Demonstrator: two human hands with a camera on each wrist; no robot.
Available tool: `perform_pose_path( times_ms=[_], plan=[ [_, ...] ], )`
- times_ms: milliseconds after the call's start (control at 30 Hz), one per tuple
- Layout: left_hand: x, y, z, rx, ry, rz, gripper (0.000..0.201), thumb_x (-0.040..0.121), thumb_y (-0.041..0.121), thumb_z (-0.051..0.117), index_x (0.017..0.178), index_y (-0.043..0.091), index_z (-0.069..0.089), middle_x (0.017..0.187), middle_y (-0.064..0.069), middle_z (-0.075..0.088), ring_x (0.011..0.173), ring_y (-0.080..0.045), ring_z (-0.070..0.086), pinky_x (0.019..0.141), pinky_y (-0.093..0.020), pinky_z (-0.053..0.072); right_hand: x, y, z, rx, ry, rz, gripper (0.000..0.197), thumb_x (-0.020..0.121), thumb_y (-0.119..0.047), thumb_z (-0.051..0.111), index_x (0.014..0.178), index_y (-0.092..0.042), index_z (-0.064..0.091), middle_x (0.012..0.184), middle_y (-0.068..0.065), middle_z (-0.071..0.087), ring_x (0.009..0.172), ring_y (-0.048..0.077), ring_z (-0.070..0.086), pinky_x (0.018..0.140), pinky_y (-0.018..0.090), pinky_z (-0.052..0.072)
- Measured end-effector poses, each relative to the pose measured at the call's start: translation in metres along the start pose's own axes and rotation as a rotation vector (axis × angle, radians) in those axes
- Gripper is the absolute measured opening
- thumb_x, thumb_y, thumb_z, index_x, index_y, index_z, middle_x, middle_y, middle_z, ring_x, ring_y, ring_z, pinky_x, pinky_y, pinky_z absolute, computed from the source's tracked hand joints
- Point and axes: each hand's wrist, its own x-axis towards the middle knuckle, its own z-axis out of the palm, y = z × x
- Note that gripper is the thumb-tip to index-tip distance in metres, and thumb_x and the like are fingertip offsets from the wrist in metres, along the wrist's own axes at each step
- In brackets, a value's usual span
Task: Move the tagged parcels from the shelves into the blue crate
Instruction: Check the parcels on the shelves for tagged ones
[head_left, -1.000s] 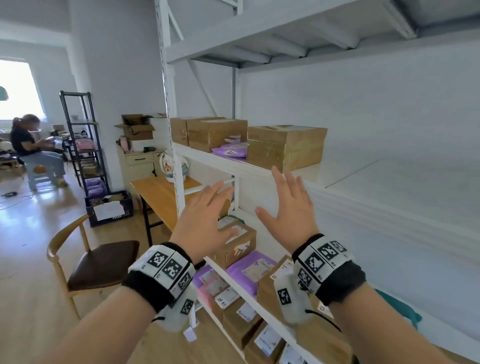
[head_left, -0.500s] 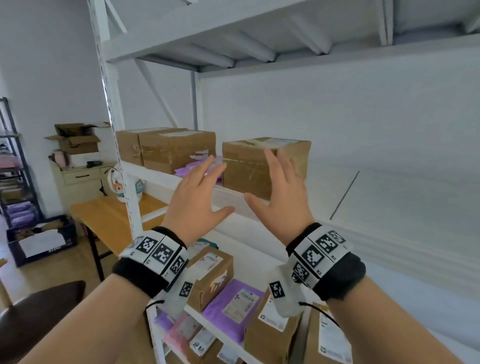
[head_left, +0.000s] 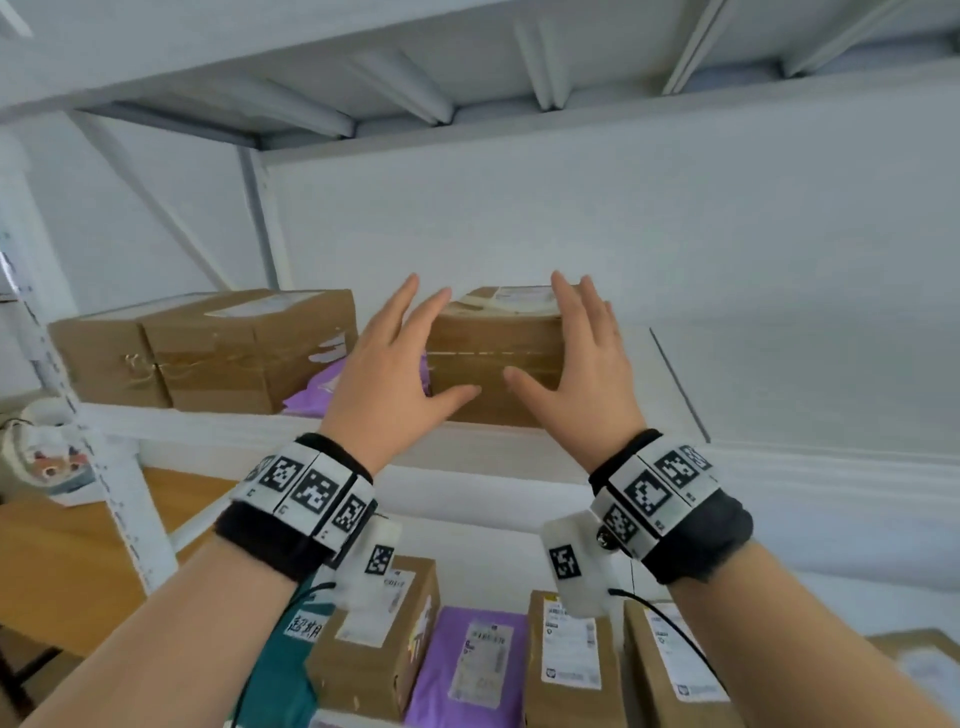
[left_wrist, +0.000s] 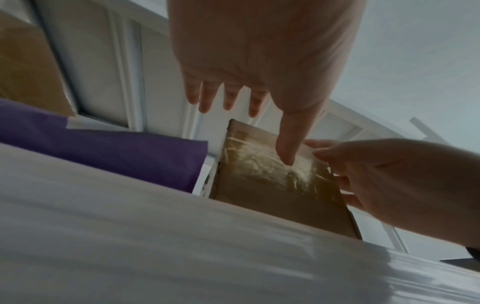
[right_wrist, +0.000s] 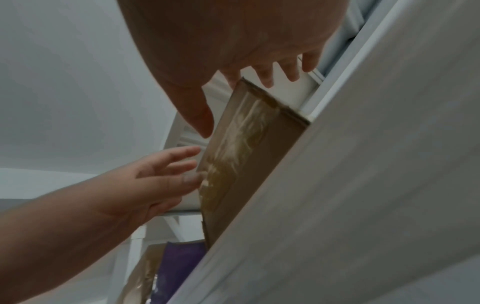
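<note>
A taped cardboard box (head_left: 493, 358) with a white label on top stands at the front of the upper white shelf (head_left: 467, 441). My left hand (head_left: 410, 358) is at its left front corner and my right hand (head_left: 571, 353) at its right front corner. Both have straight, spread fingers. In the left wrist view the left hand (left_wrist: 259, 82) has its thumb over the box (left_wrist: 272, 185), and the right hand (left_wrist: 376, 174) lies along the box's right edge. In the right wrist view the right hand (right_wrist: 233, 61) hovers by the box (right_wrist: 246, 154), and the left hand (right_wrist: 155, 181) touches its far side. The blue crate is out of view.
Two bigger cardboard boxes (head_left: 208, 353) and a purple mailer (head_left: 317, 389) lie left of the box on the same shelf. The shelf below holds labelled brown boxes (head_left: 571, 665), a purple mailer (head_left: 478, 665) and a green parcel (head_left: 280, 675). A wooden table (head_left: 62, 545) stands to the left.
The view has swung right and closed in on the shelf. Both hands have risen and reached forward, from in front of the shelf to either side of the box.
</note>
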Motion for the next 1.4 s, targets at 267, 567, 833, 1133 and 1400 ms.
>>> perform_pose_path(
  times_ms=[267, 567, 833, 1133, 1400],
  plan=[
    [0.016, -0.008, 0.012, -0.177, -0.108, -0.009, 0.093, 0.078, 0.047, 0.074, 0.151, 0.033, 0.020, 0.162, -0.002, 0.002, 0.148, -0.020, 0.015, 0.114, -0.032, 0.022, -0.001, 0.001, 0.009, 0.032, 0.061, 0.103, 0.096, 0.080, -0.034, 0.073, 0.153, -0.028, 0.011, 0.160, 0.010, 0.010, 0.148, 0.026, 0.005, 0.119, 0.046, 0.016],
    [0.015, -0.005, 0.018, -0.361, -0.096, -0.066, 0.082, 0.077, 0.041, 0.076, 0.144, 0.034, 0.030, 0.143, 0.000, 0.045, 0.124, -0.017, 0.050, 0.091, -0.024, 0.041, 0.001, 0.008, 0.007, 0.133, 0.005, 0.144, 0.075, 0.080, -0.032, 0.075, 0.139, -0.033, 0.028, 0.132, 0.002, 0.053, 0.113, 0.020, 0.057, 0.093, 0.037, 0.049],
    [0.009, -0.002, 0.019, -0.398, -0.027, -0.049, 0.074, 0.076, 0.035, 0.078, 0.138, 0.029, 0.037, 0.123, 0.022, 0.044, 0.103, 0.002, 0.045, 0.071, 0.003, 0.034, -0.004, 0.010, 0.009, 0.160, 0.022, 0.101, 0.074, 0.080, -0.029, 0.075, 0.136, -0.037, 0.028, 0.130, -0.003, 0.055, 0.107, 0.021, 0.060, 0.090, 0.044, 0.051],
    [-0.009, 0.001, 0.025, -0.500, 0.088, -0.042, 0.075, 0.074, 0.031, 0.080, 0.137, 0.028, 0.040, 0.125, 0.019, 0.046, 0.112, -0.002, 0.050, 0.089, -0.014, 0.041, -0.018, 0.010, 0.012, 0.239, 0.095, 0.023, 0.074, 0.078, -0.020, 0.077, 0.131, -0.041, 0.030, 0.131, -0.006, 0.052, 0.111, 0.013, 0.058, 0.088, 0.040, 0.053],
    [-0.018, 0.005, 0.024, -0.599, 0.143, -0.039, 0.065, 0.078, 0.041, 0.072, 0.135, 0.030, 0.041, 0.129, 0.014, 0.049, 0.120, -0.009, 0.052, 0.097, -0.033, 0.049, -0.023, 0.008, 0.013, 0.281, 0.117, -0.009, 0.076, 0.078, -0.016, 0.077, 0.127, -0.048, 0.029, 0.135, -0.010, 0.047, 0.112, 0.007, 0.055, 0.089, 0.036, 0.054]
  ],
)
